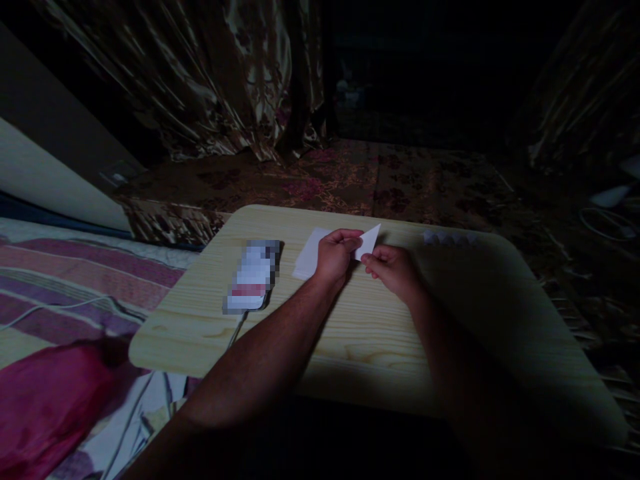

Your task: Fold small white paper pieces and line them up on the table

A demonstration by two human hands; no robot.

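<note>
Above the middle of the wooden table, my left hand pinches a small folded piece of white paper between thumb and fingers. One pointed corner of it sticks up to the right. My right hand grips the lower right edge of the same paper, thumb against the curled fingers. Partly behind my left hand, a stack of white paper sheets lies on the table. Part of the folded paper is hidden by my fingers.
A phone, blurred out and with a cable attached, lies on the table to the left. Several small folded paper pieces stand in a row at the far right. Left are a striped bed cover and a red bag-like thing. Curtains hang behind.
</note>
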